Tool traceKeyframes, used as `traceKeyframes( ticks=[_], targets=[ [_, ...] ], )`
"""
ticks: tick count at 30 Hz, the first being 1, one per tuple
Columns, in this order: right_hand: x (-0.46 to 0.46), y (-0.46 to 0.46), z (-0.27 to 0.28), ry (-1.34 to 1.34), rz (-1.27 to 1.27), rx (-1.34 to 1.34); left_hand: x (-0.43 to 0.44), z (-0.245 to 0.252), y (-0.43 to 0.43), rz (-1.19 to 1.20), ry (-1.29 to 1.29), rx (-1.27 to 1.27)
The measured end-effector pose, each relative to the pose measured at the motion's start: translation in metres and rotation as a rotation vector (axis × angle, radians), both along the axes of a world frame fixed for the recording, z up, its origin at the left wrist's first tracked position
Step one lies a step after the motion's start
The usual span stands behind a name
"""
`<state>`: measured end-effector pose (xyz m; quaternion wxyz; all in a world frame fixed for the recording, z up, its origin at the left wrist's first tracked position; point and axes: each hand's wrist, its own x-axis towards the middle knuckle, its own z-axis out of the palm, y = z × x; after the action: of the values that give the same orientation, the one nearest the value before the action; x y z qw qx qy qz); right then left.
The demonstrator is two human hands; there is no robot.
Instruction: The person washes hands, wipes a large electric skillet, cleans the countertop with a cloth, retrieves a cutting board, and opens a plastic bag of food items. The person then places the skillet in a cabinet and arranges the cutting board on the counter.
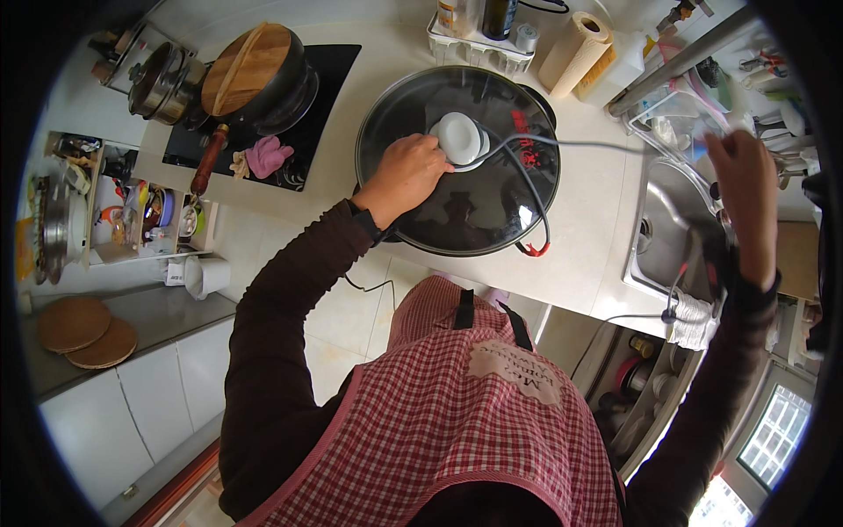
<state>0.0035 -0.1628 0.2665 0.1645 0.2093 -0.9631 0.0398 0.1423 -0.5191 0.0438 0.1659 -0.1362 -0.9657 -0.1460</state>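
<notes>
A large round pan with a glass lid (461, 217) stands on the counter in front of me. On the lid is a white round knob (460, 138), and a grey power cord (579, 143) loops around it. My left hand (409, 176) is at the knob's lower left, its fingers closed on the cord beside the knob. One cord loop hangs over the lid's right side near a red-sleeved handle (535, 250). My right hand (744, 165) is raised over the sink side, blurred, with bent fingers; whether it holds anything I cannot tell.
A wok with a wooden lid (247, 69) and steel pots (164, 85) stand at left on the black cooktop (329, 85). A pink cloth (269, 157) lies there. Behind are a bottle rack (481, 49) and paper towel roll (574, 56). The sink (668, 230) is at right.
</notes>
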Motion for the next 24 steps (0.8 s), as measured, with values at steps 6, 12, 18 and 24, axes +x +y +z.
traceKeyframes(
  ticks=[6,12,18,24],
  targets=[
    [0.006,-0.134,-0.059,-0.028,0.183,-0.36,-0.005,-0.003,0.011,0.144,-0.021,0.15],
    [0.093,-0.22,-0.138,-0.277,0.406,-0.699,-0.007,-0.006,0.003,0.121,-0.093,0.363],
    [0.115,-0.22,-0.178,-0.273,0.493,-0.776,-0.01,-0.011,-0.032,0.087,-0.366,0.759],
    [0.121,-0.202,-0.191,-0.309,0.595,-0.685,-0.04,0.017,-0.051,0.075,-0.709,0.989]
  ],
)
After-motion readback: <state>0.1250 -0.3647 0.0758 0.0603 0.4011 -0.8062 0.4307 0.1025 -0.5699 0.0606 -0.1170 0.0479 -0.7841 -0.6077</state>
